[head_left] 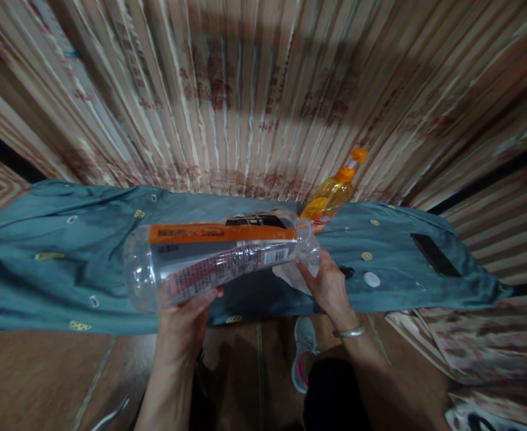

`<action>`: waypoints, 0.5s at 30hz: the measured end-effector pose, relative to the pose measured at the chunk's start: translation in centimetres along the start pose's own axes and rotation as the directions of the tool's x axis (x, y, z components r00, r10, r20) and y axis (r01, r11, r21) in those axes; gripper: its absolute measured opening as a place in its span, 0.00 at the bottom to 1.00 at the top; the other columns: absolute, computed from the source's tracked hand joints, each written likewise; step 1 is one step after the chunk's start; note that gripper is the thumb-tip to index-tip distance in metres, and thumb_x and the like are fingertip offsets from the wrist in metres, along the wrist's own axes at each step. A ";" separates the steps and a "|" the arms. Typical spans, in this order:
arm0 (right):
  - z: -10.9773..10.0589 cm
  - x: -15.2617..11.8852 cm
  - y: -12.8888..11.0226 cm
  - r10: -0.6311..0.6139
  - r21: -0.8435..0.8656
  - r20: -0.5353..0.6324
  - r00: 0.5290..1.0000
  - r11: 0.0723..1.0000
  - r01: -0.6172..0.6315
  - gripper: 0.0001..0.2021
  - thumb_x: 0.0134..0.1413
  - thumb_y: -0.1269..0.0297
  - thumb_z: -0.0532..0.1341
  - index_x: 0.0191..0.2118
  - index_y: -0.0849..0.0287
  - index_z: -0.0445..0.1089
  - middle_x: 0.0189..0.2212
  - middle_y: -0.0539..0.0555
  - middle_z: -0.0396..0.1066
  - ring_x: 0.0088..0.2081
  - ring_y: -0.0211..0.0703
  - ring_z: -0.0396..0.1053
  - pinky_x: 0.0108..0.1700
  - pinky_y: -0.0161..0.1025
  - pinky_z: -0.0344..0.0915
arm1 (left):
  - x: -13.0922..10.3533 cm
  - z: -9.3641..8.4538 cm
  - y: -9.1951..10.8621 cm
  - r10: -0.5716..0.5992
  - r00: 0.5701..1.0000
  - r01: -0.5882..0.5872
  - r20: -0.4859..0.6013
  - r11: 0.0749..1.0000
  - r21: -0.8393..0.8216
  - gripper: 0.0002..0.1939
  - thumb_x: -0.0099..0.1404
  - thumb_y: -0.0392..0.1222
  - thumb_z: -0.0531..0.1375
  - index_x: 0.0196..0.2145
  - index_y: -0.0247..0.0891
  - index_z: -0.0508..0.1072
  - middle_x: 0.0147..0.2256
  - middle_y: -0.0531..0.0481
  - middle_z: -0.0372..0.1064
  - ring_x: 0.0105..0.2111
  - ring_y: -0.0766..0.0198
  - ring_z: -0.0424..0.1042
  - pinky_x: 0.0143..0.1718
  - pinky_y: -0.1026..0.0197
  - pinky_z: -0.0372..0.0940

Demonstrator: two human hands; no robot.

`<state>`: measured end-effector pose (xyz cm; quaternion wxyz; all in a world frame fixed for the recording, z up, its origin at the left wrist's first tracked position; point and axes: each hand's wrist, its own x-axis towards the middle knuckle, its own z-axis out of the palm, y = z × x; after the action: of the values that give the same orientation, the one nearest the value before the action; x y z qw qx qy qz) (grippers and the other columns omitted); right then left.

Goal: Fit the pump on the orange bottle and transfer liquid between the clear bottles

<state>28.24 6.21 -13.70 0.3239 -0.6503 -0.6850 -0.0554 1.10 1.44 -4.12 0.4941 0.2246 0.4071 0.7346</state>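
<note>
Brown floor [124,371] runs along the bottom, where a light shoe [305,350] stands just short of the near edge of a desk draped in blue-green cloth [66,287]. Both forearms reach over that edge. The left hand [189,305] supports a big clear plastic bottle [227,257] from below near its base, fingers partly hidden behind it; the right hand [329,281], a bangle [350,331] on its wrist, is closed around the neck. The bottle lies sideways over the middle of the desk, base to the left, neck to the right, its orange-and-grey label facing up. Beneath the right hand shows part of a white sheet [288,278]. Just right of that hand are a small dark object [347,272], too blurred to name, and a white disc [372,279]. Farther right, a black phone [435,255] lies near the desk's right end, while a broad stretch of cloth spreads left of the bottle's base. Beyond the neck, a yellow soap bottle [330,200] with an orange pump is partly covered by it, close to the far edge, where a pleated curtain [245,120] hangs.
</note>
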 end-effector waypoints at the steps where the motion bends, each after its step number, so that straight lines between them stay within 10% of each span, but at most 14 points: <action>1: 0.0 0.0 0.0 -0.001 0.001 -0.001 1.000 1.000 0.001 0.38 0.65 0.33 0.47 0.56 0.67 0.67 0.41 0.68 0.77 0.42 0.58 0.76 0.42 0.52 0.74 | 0.0 0.0 0.0 -0.001 1.000 0.001 -0.001 1.000 0.000 0.20 0.32 0.34 0.77 0.27 0.40 0.78 0.24 0.55 0.77 0.22 0.66 0.73 0.22 0.68 0.69; 15: 0.1 0.0 -0.1 0.014 0.011 -0.016 1.000 1.000 -0.014 0.40 0.64 0.31 0.45 0.55 0.66 0.67 0.41 0.68 0.77 0.42 0.57 0.77 0.43 0.51 0.74 | -0.1 -0.2 0.0 -0.003 1.000 0.003 -0.008 1.000 0.011 0.22 0.32 0.36 0.78 0.28 0.42 0.78 0.26 0.56 0.77 0.24 0.66 0.73 0.22 0.68 0.68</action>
<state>28.13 6.27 -13.76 0.3334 -0.6527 -0.6781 -0.0548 1.01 1.32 -4.22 0.4926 0.2237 0.4134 0.7325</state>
